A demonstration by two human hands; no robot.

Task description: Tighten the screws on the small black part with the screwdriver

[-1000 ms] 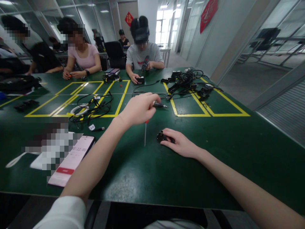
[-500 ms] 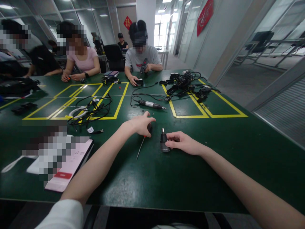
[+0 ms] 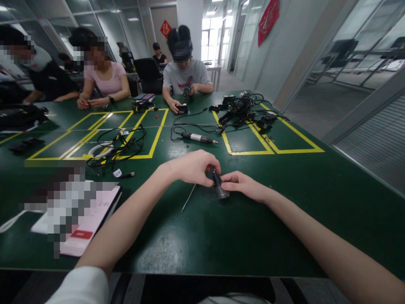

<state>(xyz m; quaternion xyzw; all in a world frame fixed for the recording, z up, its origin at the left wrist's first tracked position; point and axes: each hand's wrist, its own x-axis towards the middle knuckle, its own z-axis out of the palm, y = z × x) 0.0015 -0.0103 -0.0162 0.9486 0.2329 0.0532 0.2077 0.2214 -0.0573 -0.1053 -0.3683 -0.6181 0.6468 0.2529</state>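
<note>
A small black and grey cylindrical part (image 3: 220,188) tilts above the green table (image 3: 253,236), its narrow end up and to the left. My left hand (image 3: 200,169) has its fingers closed round that narrow end. From the other side my right hand (image 3: 242,185) pinches the body of the part between thumb and fingers. The thin metal shaft of a screwdriver (image 3: 189,198) shows just below my left hand, which hides its handle. Beyond my hands lies a black and silver pen-shaped tool (image 3: 198,138) with a cable.
Coiled cables (image 3: 126,145) lie at the left and a larger cable pile (image 3: 242,109) at the back right, by yellow tape frames. A pink-screened phone (image 3: 91,223) rests at the near left. Across the table a person (image 3: 186,74) holds a dark power tool.
My left hand has moved right, off the screwdriver, and closed on the top of the cylindrical part. The part has gone from upright to tilted, still in my right hand.
</note>
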